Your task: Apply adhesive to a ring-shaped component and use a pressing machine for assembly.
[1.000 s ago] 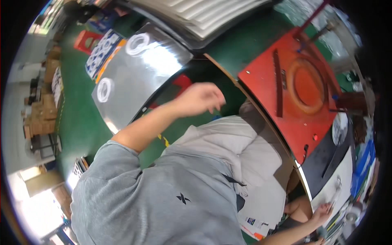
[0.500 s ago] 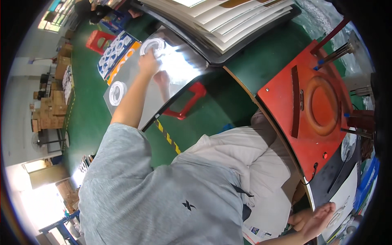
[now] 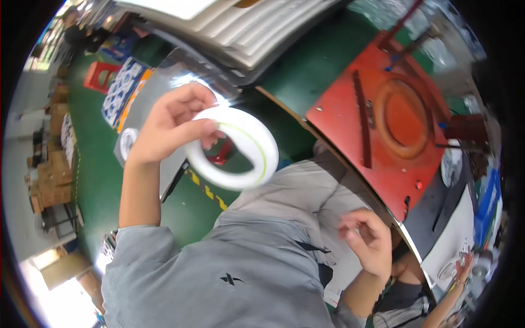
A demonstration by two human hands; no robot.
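One bare left hand (image 3: 175,123) pinches the edge of a fat, smooth white ring (image 3: 246,145), with the thumb on the near side and fingers bent behind it. That ring is up in the air, in front of the tummy and over the green floor (image 3: 183,213). It is tipped to one side, and a thin yellow-green line runs round its inner wall. Its big hole shows some green floor and a bit of a red thing (image 3: 221,153). The bare right hand (image 3: 369,240) is over by the pale cloth trousers (image 3: 284,186), its fingers bent and loosely apart. At the top, a black tray-like holder (image 3: 262,71) has a pile of long, cream-white sheets (image 3: 262,33) in it or on it; I cannot tell which. Far off on the left, brown cardboard boxes (image 3: 57,147) are piled up, and what is inside them cannot be seen. Another white ring (image 3: 127,142) lies on a shiny grey flat sheet (image 3: 161,79). On the right, a red flat board (image 3: 336,109) has a round orange ring (image 3: 382,117) on it.
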